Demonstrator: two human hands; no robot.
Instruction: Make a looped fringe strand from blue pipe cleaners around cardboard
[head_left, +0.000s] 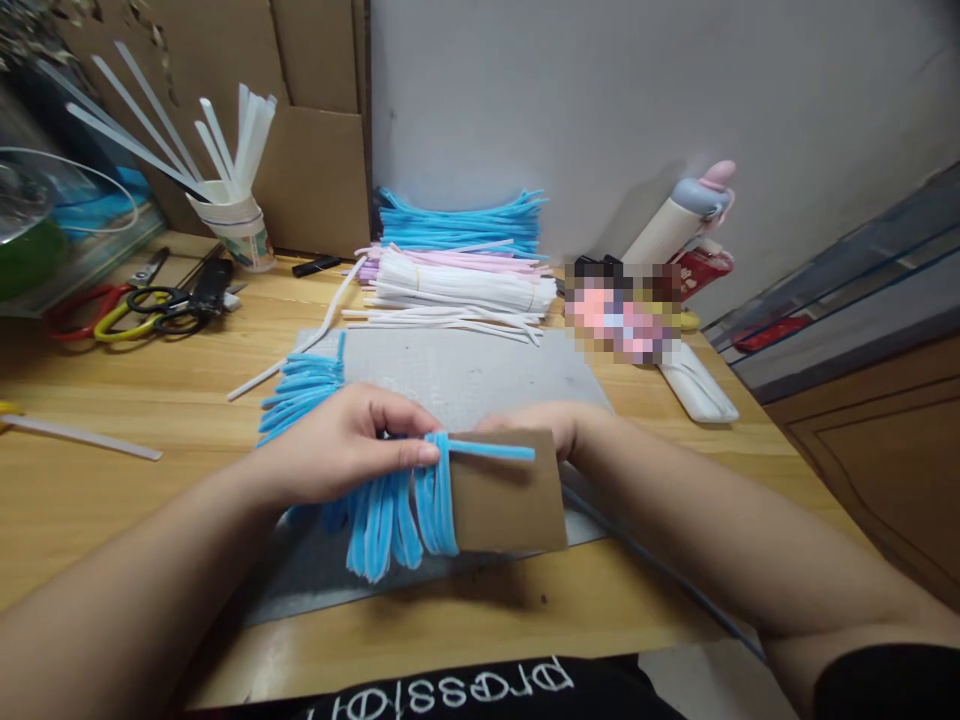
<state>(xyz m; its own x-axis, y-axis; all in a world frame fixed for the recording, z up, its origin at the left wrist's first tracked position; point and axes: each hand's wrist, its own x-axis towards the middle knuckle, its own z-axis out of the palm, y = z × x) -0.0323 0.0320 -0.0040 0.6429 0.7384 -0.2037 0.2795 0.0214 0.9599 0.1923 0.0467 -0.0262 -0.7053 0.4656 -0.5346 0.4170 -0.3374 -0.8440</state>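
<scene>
My left hand (pixel 367 440) pinches a blue pipe cleaner (pixel 444 495) wound in loops around the left end of a brown cardboard piece (pixel 510 505). One straight end of blue pipe cleaner sticks out to the right across the card's top. My right hand (pixel 525 418) is behind the card's upper right edge, its fingers hidden, so I cannot tell its grip. Looped blue pipe cleaners (pixel 379 530) hang below my left hand. More blue strands (pixel 307 385) fan out behind it on the grey mat (pixel 465 375).
Bundles of blue (pixel 461 222) and white pipe cleaners (pixel 457 280) lie by the wall. At the left stand a paper cup (pixel 244 235) of white sticks and scissors (pixel 142 310). A bottle (pixel 667 225) and a white case (pixel 697 385) are at the right.
</scene>
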